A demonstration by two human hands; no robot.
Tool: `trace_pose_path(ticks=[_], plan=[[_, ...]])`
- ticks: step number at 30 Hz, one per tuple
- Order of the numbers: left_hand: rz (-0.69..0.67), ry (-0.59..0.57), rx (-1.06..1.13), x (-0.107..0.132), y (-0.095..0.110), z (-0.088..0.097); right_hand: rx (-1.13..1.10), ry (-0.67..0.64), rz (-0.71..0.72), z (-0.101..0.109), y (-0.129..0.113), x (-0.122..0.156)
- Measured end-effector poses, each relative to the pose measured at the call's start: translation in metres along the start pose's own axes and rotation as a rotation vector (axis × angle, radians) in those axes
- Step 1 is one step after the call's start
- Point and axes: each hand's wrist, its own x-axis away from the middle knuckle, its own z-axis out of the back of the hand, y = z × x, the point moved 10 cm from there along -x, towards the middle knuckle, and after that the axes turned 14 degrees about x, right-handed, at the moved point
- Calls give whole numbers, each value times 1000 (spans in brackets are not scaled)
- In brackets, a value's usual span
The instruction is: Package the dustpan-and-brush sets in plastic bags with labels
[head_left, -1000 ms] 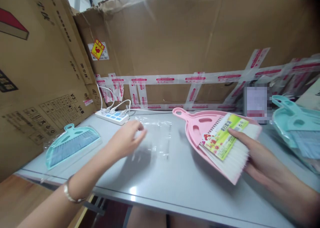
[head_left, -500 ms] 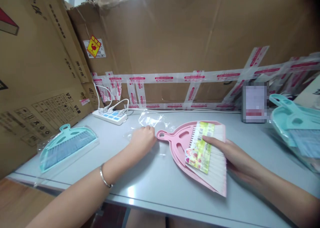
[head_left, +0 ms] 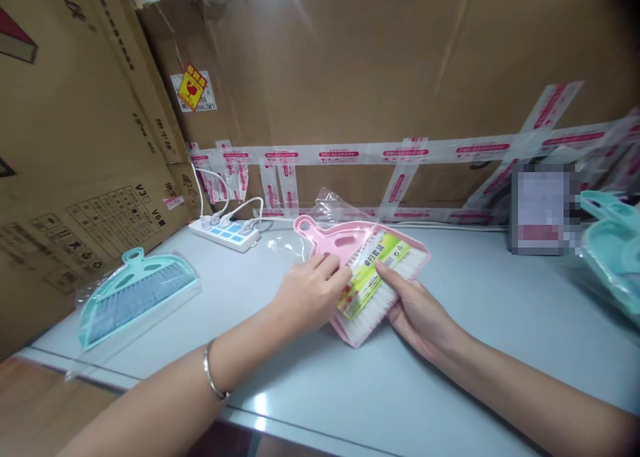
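A pink dustpan (head_left: 338, 238) is tilted above the grey table, its handle up and to the left. Nested in it is a white-bristled brush (head_left: 371, 315), partly covered by a yellow-green label card (head_left: 374, 270). My right hand (head_left: 420, 310) grips the bristle end, thumb on top and fingers beneath. Clear plastic bag (head_left: 333, 207) film shows around the handle side. My left hand (head_left: 317, 287) is closed at the dustpan's left side, pinching the film; its fingertips are partly hidden.
A wrapped teal dustpan set (head_left: 137, 293) lies at left, another teal set (head_left: 613, 243) at right. Behind stand a white power strip (head_left: 225, 233) with cords and a blurred upright device (head_left: 540, 210). Large cardboard boxes (head_left: 350, 63) wall the back and left.
The dustpan set has moved left and turned, its handle rising. My left hand has shifted from beyond the handle to the pan's side, with film now around the handle side.
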Motion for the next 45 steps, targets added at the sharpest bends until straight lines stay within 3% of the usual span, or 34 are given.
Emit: trace_pose_path(ticks=[3,6,9,10,12,14,15,17,20,23,28,32,35,37,39,42,45], plan=[[-97,105,112,0,11,9,-15,-35,-21,-3,5,2],[-26,330,240,4,-1,38,-72,22,-19,8,2,3],[253,638,451,20,-47,66,-141,73,13,18,-6,4],[389,720,580,28,-67,66,-159,78,25,20,-9,4],[693,805,919,42,-102,45,-178,81,42,21,-12,5],[956,723,1330,45,-110,1,-181,88,49,21,-12,6],[1029,615,1532,41,-100,-22,-178,93,50,21,-11,7],[1034,357,1855,27,-64,-52,-171,101,52,20,-8,7],[893,123,2029,14,-15,-64,-164,137,52,22,-3,5],[851,96,2032,15,2,-65,-138,163,53,23,0,4],[974,111,2027,24,-14,-71,-24,74,27,21,-6,-1],[1067,118,1990,29,-35,-69,262,59,85,43,-32,-12],[1128,153,1924,33,-53,-67,516,154,174,65,-59,-18],[1175,159,1861,37,-63,-68,507,214,222,74,-71,-17],[1220,145,1816,41,-70,-71,422,105,152,66,-65,-17],[1255,127,1780,45,-77,-75,380,-177,2,39,-44,-11],[1246,120,1718,46,-81,-75,400,-191,3,36,-37,-11]])
